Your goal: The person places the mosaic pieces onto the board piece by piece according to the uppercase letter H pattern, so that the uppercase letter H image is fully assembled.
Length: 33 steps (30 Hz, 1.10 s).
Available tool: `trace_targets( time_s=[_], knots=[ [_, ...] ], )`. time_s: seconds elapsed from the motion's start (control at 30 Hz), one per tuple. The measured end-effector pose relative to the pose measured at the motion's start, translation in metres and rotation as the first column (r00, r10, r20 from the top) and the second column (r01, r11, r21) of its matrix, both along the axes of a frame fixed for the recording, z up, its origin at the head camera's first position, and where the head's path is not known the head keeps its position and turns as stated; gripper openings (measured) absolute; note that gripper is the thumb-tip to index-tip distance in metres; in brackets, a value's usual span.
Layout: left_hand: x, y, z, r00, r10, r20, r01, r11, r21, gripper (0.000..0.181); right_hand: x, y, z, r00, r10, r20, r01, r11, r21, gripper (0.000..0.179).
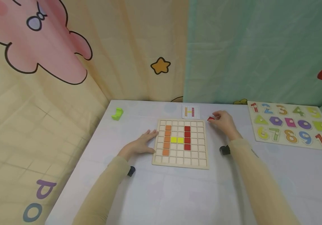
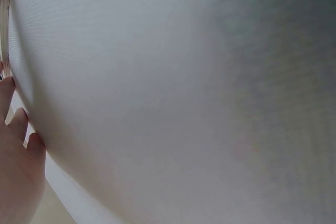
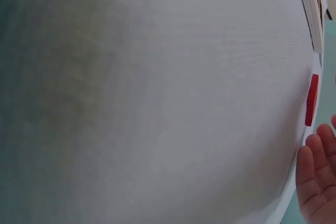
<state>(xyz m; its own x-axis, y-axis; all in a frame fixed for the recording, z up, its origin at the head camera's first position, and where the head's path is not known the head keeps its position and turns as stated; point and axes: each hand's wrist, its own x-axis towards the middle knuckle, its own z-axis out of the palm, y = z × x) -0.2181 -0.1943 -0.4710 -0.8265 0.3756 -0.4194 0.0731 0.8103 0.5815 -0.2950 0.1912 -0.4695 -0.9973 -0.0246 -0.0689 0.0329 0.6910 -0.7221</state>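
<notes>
A wooden grid board (image 1: 197,162) lies flat on the table. Its squares hold a column of orange tiles (image 1: 166,140), two yellow tiles (image 1: 176,140) and a column of red tiles (image 1: 187,134), together resembling an H. My left hand (image 1: 139,144) rests at the board's left edge, fingers spread and thumb low on the rim. Beyond the right corner, my right hand (image 1: 224,122) pinches a loose red tile (image 1: 210,118) between thumb and fingertips. That red tile (image 3: 312,100) also shows just above the fingers in the right wrist view.
A small card (image 1: 191,112) printed with an orange, yellow and red pattern lies behind the board. At the back left is a lime-green piece (image 1: 117,114). A number-and-shape puzzle board (image 1: 293,123) occupies the right side. Printed curtains (image 1: 149,37) hang behind the table.
</notes>
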Motion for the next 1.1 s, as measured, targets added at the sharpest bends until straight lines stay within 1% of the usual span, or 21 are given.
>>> trace_targets(
  time_s=[0.17, 0.37, 0.43, 0.63, 0.9, 1.0, 1.1],
  knots=[
    [-0.0006, -0.0001, -0.0016, 1.000, -0.001, -0.007, 0.001, 1.000, 0.002, 0.089, -0.0011, -0.0018, -0.0051, 1.000, 0.006, 0.013, -0.006, 1.000, 0.016, 0.047],
    [0.0002, 0.0004, -0.0017, 1.000, 0.002, -0.012, -0.002, 1.000, -0.006, 0.089, -0.0001, -0.0036, -0.0037, 0.999, 0.012, 0.037, -0.013, 0.999, 0.036, 0.046],
    [0.0008, 0.0003, -0.0018, 1.000, 0.004, -0.014, -0.004, 1.000, -0.004, 0.089, 0.0003, -0.0048, -0.0028, 0.999, 0.016, 0.033, -0.018, 0.999, 0.047, 0.044],
    [0.0015, 0.0003, -0.0009, 1.000, 0.005, -0.006, -0.005, 1.000, 0.014, 0.089, 0.0007, -0.0081, -0.0028, 0.999, 0.044, -0.016, -0.043, 0.994, 0.103, 0.039],
    [0.0022, 0.0006, -0.0026, 1.000, 0.012, -0.010, -0.012, 1.000, -0.009, 0.089, 0.0018, -0.0103, -0.0036, 0.999, 0.036, -0.005, -0.034, 0.985, 0.172, 0.033],
    [0.0012, 0.0013, -0.0018, 1.000, 0.015, -0.008, -0.015, 1.000, -0.014, 0.089, 0.0026, -0.0081, -0.0021, 1.000, 0.030, -0.002, -0.030, 0.986, 0.165, 0.033],
    [0.0009, 0.0015, 0.0004, 1.000, 0.014, -0.006, -0.014, 1.000, -0.017, 0.089, 0.0054, -0.0060, 0.0002, 1.000, 0.022, 0.012, -0.024, 0.991, 0.129, 0.035]
  ],
)
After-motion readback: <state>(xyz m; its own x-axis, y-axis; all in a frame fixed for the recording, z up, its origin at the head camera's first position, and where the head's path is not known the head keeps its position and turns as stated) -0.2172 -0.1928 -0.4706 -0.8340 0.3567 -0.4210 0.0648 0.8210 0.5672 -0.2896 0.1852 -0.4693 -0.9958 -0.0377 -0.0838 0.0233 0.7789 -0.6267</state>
